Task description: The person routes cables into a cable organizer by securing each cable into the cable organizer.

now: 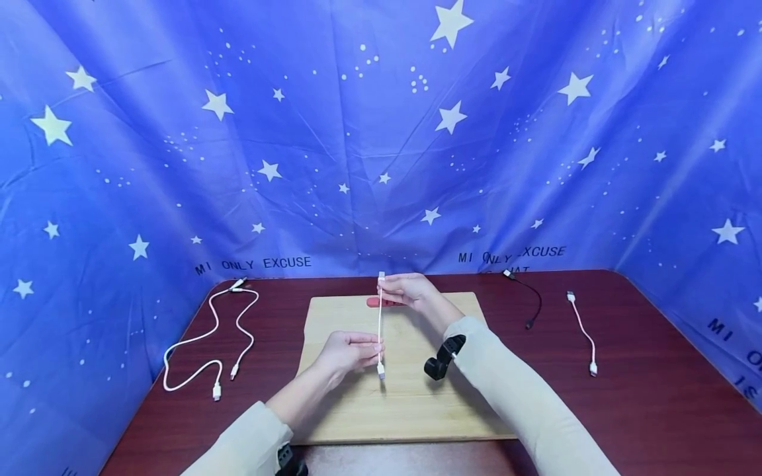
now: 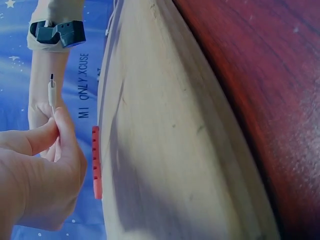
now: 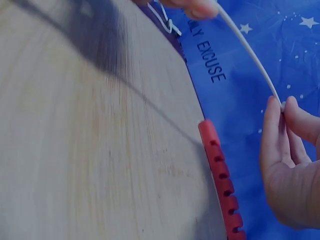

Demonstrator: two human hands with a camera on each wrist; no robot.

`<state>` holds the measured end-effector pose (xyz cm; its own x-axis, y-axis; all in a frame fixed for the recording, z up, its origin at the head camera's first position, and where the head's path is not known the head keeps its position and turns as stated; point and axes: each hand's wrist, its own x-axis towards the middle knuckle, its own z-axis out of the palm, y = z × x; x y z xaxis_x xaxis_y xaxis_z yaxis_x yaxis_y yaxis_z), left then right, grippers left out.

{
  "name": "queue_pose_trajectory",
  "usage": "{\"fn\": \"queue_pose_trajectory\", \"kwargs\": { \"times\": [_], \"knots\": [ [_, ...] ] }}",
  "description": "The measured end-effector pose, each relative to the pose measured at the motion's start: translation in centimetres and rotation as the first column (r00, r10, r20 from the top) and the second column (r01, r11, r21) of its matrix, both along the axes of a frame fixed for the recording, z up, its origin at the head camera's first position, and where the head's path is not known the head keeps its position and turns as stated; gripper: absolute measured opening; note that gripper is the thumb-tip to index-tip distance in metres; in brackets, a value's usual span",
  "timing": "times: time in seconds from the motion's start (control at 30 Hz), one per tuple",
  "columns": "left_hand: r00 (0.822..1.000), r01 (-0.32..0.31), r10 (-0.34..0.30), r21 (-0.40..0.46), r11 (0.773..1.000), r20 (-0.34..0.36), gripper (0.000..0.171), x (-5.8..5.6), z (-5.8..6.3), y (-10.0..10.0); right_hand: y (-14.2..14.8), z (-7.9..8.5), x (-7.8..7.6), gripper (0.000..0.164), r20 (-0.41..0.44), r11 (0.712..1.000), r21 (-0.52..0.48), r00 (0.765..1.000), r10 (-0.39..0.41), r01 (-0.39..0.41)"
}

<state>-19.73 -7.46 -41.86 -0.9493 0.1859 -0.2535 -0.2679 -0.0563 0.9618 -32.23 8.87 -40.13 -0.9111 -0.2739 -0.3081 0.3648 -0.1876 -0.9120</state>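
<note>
A short white charging cable (image 1: pixel 380 320) is stretched above a light wooden board (image 1: pixel 405 416), running nearly straight away from me. My left hand (image 1: pixel 348 350) pinches it near its closer end, where the plug points toward me; the plug's tip shows in the left wrist view past the thumb and finger. Farther out, my right hand (image 1: pixel 411 291) pinches the other end just below its plug. In the right wrist view the cable (image 3: pixel 250 52) bows slightly between both hands. A red notched strip (image 3: pixel 220 175) lies at the board's far edge, partly hidden behind the right hand in the head view.
On the left of the dark red table (image 1: pixel 655 410) lies a long white cable (image 1: pixel 169 357) in loops. To the right are a short black cable (image 1: pixel 538 297) and another short white cable (image 1: pixel 583 327). A blue star-printed curtain (image 1: pixel 357 132) encloses the back and sides.
</note>
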Motion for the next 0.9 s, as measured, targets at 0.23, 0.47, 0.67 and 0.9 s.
{"fn": "queue_pose_trajectory", "kwargs": {
  "times": [0.23,0.47,0.67,0.9],
  "knots": [
    [0.999,-0.028,0.028,-0.016,0.999,0.024,0.029,-0.2,-0.3,0.1,-0.1,-0.7,-0.6,0.044,-0.027,0.999,0.023,0.999,0.032,-0.031],
    [0.996,-0.068,0.070,-0.034,0.997,0.047,0.027,-1.1,-0.3,0.7,0.0,-1.2,-1.4,0.044,-0.021,0.993,0.108,0.999,-0.040,0.042],
    [0.993,-0.101,0.105,-0.062,0.993,0.062,0.025,-2.0,0.0,0.9,-0.3,-1.3,-2.2,0.039,-0.089,0.976,0.201,0.994,-0.069,0.086],
    [0.990,-0.130,0.134,-0.106,0.986,0.032,0.024,-1.9,-0.6,0.7,-0.8,-2.6,-2.5,0.035,-0.151,0.939,0.319,0.985,-0.082,0.127]
  ]
}}
